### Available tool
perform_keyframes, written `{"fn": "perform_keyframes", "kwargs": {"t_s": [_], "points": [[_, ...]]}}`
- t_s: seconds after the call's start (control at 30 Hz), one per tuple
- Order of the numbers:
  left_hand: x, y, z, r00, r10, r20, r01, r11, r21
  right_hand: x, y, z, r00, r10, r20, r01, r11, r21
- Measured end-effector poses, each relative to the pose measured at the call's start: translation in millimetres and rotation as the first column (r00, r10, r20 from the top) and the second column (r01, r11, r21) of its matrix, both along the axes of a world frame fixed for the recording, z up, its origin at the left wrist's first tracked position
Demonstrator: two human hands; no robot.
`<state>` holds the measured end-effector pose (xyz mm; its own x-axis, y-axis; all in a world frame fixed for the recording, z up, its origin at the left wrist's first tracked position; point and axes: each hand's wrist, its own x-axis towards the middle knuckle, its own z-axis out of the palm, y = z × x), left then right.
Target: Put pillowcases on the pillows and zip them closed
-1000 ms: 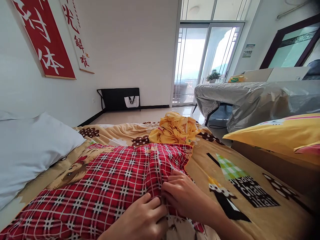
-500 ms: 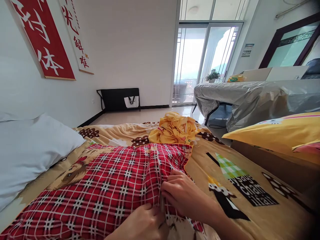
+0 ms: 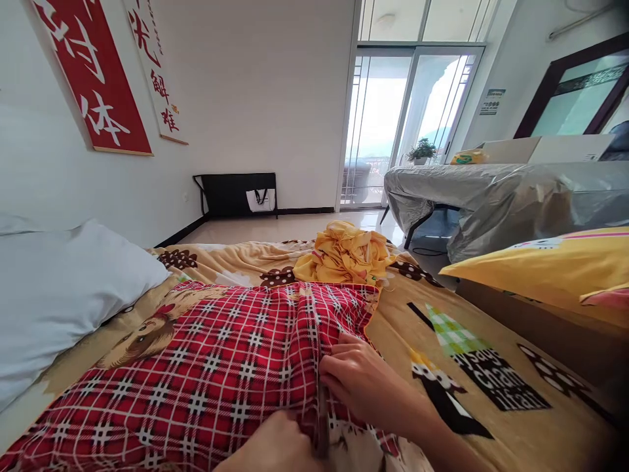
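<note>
A red plaid pillowcase with an orange-piped edge and a printed animal lies over the bed in front of me, looking filled. A dark lengthwise seam or opening runs along its right part. My right hand is closed on the cloth beside this seam, fingers curled over it. Nearer to me, my left hand is closed at the same seam, slightly blurred. Its fingertips are hidden, so whether it pinches a zipper pull cannot be seen. A pale printed part of the cloth shows below the right hand.
The bed has a tan patterned blanket. Crumpled yellow cloth lies beyond the pillowcase. A white pillow is at left, a yellow pillow at right. Behind stands a plastic-covered table. A black folded panel leans on the wall.
My left hand has moved slightly toward me along the seam, showing more of it between the hands. My right hand keeps its hold. The view has shifted a little.
</note>
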<state>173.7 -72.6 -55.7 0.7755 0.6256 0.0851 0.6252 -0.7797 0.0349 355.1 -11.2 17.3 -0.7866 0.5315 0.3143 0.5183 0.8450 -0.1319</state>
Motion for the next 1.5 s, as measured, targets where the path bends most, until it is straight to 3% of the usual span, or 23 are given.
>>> {"fn": "perform_keyframes", "kwargs": {"t_s": [0.13,0.23,0.33,0.63,0.8,1.0,1.2,1.4,1.5], "points": [[-15.1,-3.6,26.9,0.998,-0.029,-0.055,0.028,0.999,-0.019,-0.2,-0.8,-1.2,1.000,0.005,-0.025,-0.004,1.000,0.027],[-13.6,-6.3,52.1,0.993,0.109,-0.046,-0.107,0.994,0.038,-0.4,-0.9,-2.6,0.998,0.013,-0.054,-0.010,0.999,0.047],[-5.0,-6.3,66.0,0.968,0.250,0.020,-0.250,0.963,0.100,-0.1,-0.7,-3.8,0.997,0.011,-0.075,-0.007,0.998,0.060],[20.3,2.3,49.0,0.873,0.365,0.323,-0.438,0.878,0.191,1.6,-0.9,-3.4,0.997,0.029,-0.077,-0.023,0.997,0.076],[20.0,6.4,51.0,0.809,0.462,0.365,-0.509,0.860,0.041,1.5,-1.0,-3.4,0.995,0.020,-0.099,-0.012,0.997,0.081],[10.8,13.5,56.5,0.770,0.424,0.476,-0.393,0.904,-0.169,1.1,-1.9,-8.8,0.993,0.049,-0.109,-0.033,0.989,0.146],[4.1,20.1,57.9,0.737,0.440,0.514,-0.318,0.896,-0.311,2.0,-11.3,-9.4,0.978,0.109,-0.176,-0.069,0.973,0.221],[-5.1,19.1,69.3,0.801,0.379,0.463,-0.202,0.899,-0.388,-0.3,-20.1,-4.9,0.971,0.142,-0.191,-0.093,0.966,0.242],[-7.6,17.0,71.6,0.821,0.367,0.438,-0.202,0.903,-0.378,-1.1,-19.7,-6.6,0.976,0.130,-0.175,-0.088,0.969,0.232]]}}
